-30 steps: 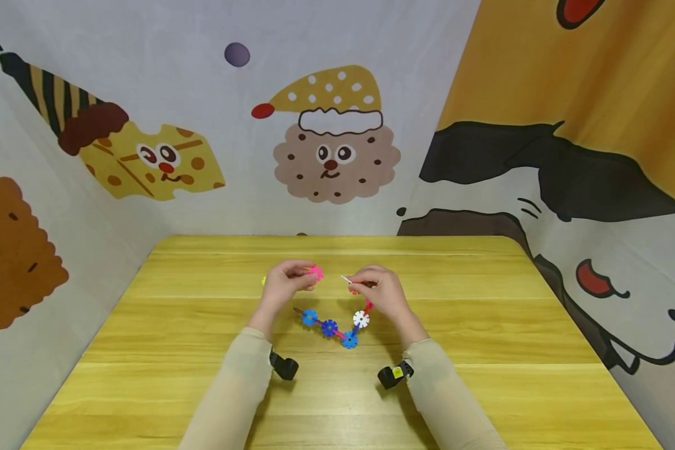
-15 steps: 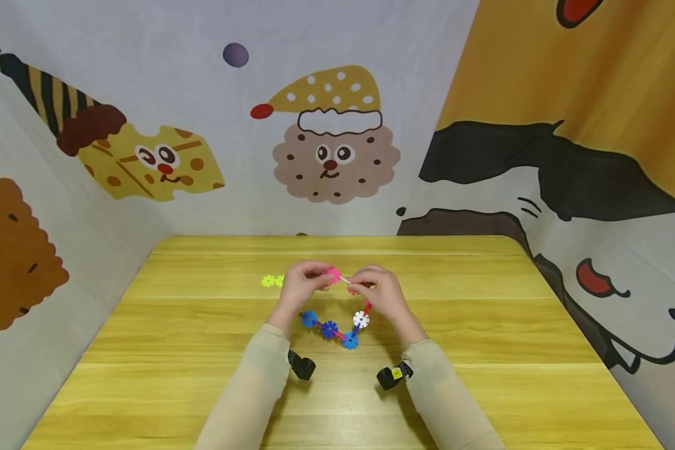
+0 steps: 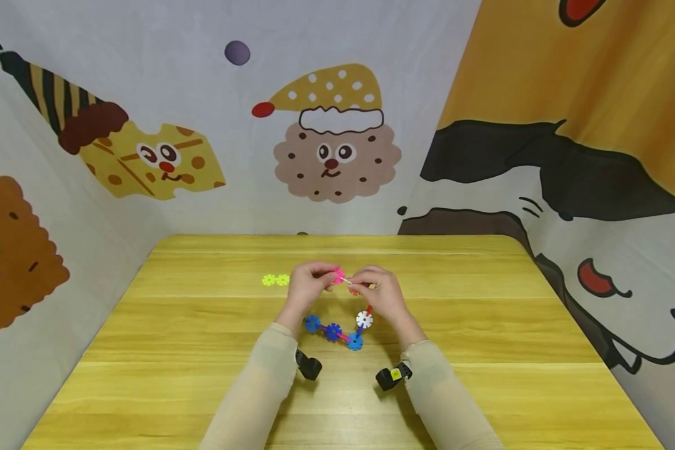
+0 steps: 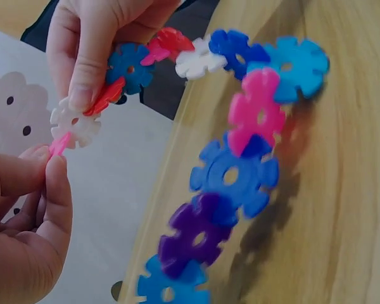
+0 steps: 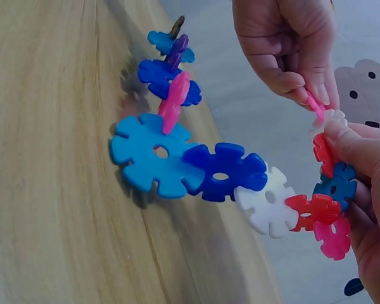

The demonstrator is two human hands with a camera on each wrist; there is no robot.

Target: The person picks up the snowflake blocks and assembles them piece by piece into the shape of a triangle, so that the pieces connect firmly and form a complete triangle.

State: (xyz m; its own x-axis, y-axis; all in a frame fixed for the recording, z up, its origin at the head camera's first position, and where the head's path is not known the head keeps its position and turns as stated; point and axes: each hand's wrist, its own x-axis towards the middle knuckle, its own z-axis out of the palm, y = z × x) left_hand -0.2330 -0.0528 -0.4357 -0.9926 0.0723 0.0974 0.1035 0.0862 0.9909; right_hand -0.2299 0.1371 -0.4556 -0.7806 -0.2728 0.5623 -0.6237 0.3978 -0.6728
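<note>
My left hand [image 3: 308,289] pinches a pink snowflake disc [image 4: 60,144] between thumb and fingers. Facing it, my right hand [image 3: 381,292] grips a white snowflake disc [image 4: 76,123], the end piece of a linked chain. The two discs touch at their edges; whether their slots interlock I cannot tell. From my right fingers the chain runs through red, teal [image 5: 335,187], pink and another white disc [image 5: 269,201]. It continues with a dark blue disc [image 5: 225,172], a light blue disc [image 5: 149,155] and several more, curving over the tabletop towards my left hand.
Two joined yellow-green snowflake discs [image 3: 275,280] lie on the wooden table [image 3: 174,350], left of my left hand. A curtain printed with cartoon figures [image 3: 337,162] hangs behind the table. Each wrist wears a black camera [image 3: 309,366].
My left hand has moved right, bringing the pink disc against the white one. The yellow-green discs have come into sight behind it. My right hand has stayed nearly still.
</note>
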